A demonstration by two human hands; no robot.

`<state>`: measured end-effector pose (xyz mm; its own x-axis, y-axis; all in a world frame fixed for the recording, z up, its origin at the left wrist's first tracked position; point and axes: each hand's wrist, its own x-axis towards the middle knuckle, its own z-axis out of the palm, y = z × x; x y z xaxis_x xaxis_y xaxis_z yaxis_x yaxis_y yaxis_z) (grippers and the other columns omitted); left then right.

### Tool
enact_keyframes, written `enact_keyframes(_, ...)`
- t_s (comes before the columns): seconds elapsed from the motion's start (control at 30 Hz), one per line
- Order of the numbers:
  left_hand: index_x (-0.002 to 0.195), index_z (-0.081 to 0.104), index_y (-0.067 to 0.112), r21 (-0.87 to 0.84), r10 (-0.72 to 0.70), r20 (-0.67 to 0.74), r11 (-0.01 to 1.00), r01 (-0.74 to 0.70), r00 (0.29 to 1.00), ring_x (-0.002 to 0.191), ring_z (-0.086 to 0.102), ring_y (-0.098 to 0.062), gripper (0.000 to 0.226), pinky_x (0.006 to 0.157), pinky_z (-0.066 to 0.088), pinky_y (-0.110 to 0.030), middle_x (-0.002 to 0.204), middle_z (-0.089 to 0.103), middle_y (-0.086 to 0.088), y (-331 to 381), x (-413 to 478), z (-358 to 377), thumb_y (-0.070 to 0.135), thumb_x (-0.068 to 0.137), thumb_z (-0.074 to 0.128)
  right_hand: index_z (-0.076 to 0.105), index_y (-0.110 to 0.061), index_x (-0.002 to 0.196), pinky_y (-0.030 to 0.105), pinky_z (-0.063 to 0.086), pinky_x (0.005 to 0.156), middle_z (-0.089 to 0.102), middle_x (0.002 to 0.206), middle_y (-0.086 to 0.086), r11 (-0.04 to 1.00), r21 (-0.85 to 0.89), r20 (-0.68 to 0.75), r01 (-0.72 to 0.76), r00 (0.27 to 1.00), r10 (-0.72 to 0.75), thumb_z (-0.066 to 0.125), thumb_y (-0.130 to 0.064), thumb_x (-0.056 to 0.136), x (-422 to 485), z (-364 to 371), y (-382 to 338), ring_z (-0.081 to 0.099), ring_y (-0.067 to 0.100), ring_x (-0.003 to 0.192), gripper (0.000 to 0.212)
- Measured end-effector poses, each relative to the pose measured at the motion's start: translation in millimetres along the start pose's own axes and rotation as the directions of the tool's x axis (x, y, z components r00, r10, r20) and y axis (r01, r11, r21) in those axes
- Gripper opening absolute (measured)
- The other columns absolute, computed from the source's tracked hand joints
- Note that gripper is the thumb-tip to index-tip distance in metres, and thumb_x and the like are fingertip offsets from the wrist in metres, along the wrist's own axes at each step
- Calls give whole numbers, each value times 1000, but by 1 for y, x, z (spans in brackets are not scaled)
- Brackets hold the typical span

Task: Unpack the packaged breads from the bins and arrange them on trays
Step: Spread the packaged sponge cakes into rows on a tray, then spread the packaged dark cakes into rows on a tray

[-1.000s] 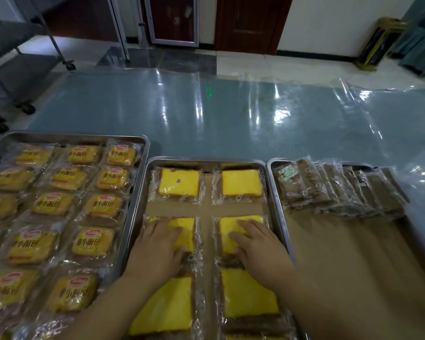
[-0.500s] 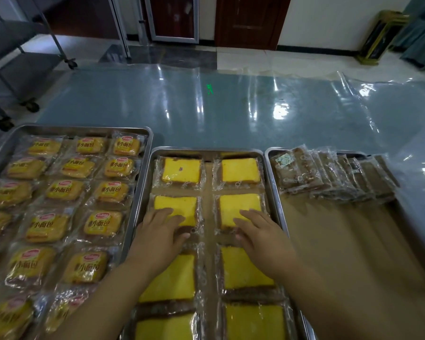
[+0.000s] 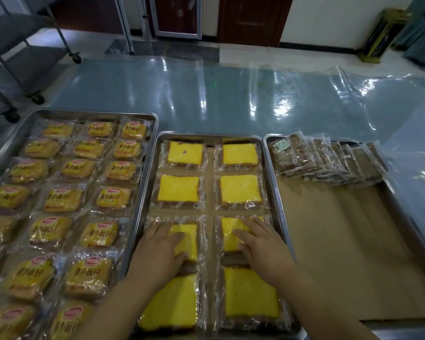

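Note:
The middle steel tray (image 3: 207,136) holds two columns of clear-wrapped yellow-topped cake slices. My left hand (image 3: 157,251) lies flat on the left slice of the third row (image 3: 188,238), fingers straight. My right hand (image 3: 261,246) presses flat on the right slice of that row (image 3: 228,231). Two rows lie beyond my hands, with slices such as the top-left one (image 3: 184,153). One more row sits nearer me (image 3: 250,294).
The left tray (image 3: 88,112) is packed with labelled small bread packs (image 3: 98,233). The right tray (image 3: 271,153) has brown paper lining and a fanned row of brown bread packs (image 3: 326,157) at its far end. Beyond lies a plastic-covered table (image 3: 219,94); a wheeled rack (image 3: 17,57) stands far left.
Both hands have drawn back toward me from the second row of slices to the third row. The second-row slices now lie uncovered.

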<state>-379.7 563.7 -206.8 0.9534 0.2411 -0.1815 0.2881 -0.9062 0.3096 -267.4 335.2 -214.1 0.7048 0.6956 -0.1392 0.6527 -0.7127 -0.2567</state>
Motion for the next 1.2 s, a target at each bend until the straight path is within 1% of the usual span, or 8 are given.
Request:
enact_keyframes(0.17, 139, 39, 31, -5, -15, 7, 1000, 15, 1000, 142, 8, -22, 53, 114, 13, -36, 155, 20, -1, 3, 6, -1, 50, 90, 49, 40, -31, 140, 37, 7, 118, 17, 157, -3, 999, -38, 33, -18, 999, 19, 41, -34, 99, 5, -10, -4, 3, 21, 145, 41)
enact_keyframes(0.3, 134, 49, 24, -96, -7, -81, 995, -1, 997, 139, 15, -21, 49, 113, 16, -35, 149, 32, -2, 6, -10, 1, 43, 89, 55, 39, -27, 142, 37, 10, 118, 21, 156, -2, 1000, 23, -15, -21, 1000, 22, 43, -35, 98, -14, -14, -12, 4, 21, 145, 44)
enact_keyframes(0.4, 125, 58, 26, -131, -49, -160, 991, 28, 986, 135, 21, -23, 43, 109, 21, -40, 141, 42, 0, 12, -33, 2, 42, 85, 61, 57, -18, 128, 44, 29, 112, 48, 140, 6, 996, 87, -107, 2, 994, 7, 58, -28, 92, -40, -18, -19, 31, 28, 138, 38)
enact_keyframes(0.5, 116, 61, 32, -121, -130, -204, 987, 107, 970, 123, 30, -24, 40, 100, 31, -40, 130, 48, 2, 20, -57, 7, 50, 80, 63, 69, -16, 109, 43, 49, 90, 63, 111, 5, 999, 36, -185, 23, 983, -16, 71, -28, 80, -64, -11, -20, 55, 29, 111, 31)
enact_keyframes(0.63, 115, 62, 37, -73, -115, -203, 992, 102, 972, 115, 40, -26, 48, 95, 36, -40, 122, 53, 1, 30, -81, 19, 54, 70, 70, 58, -26, 123, 35, 44, 93, 53, 125, 0, 999, -18, -69, -37, 997, 35, 59, -49, 84, -83, 5, -23, 43, 23, 120, 46)
enact_keyframes(0.83, 133, 48, 34, -47, -89, -41, 995, 87, 995, 136, 17, -24, 61, 110, 19, -37, 147, 29, 1, 28, -91, 34, 52, 77, 65, 54, -27, 129, 36, 35, 103, 43, 136, 7, 999, -12, -15, -31, 999, 30, 59, -44, 87, -87, 15, -25, 31, 28, 130, 45)
enact_keyframes(0.97, 130, 50, 35, -13, -53, -29, 999, 53, 998, 134, 21, -23, 58, 109, 22, -37, 146, 32, 4, 25, -91, 29, 52, 76, 66, 48, -30, 134, 36, 32, 106, 36, 140, 5, 999, -12, 26, -30, 999, 30, 54, -43, 90, -88, 11, -25, 24, 25, 133, 46)
enact_keyframes(1.2, 120, 59, 32, -98, 45, -154, 993, -60, 987, 119, 39, -15, 41, 100, 37, -33, 127, 52, 10, 31, -81, 17, 45, 80, 65, 60, -23, 122, 29, 42, 88, 53, 128, 0, 998, 61, -133, 14, 991, -6, 65, -30, 86, -93, -13, -25, 45, 22, 120, 38)
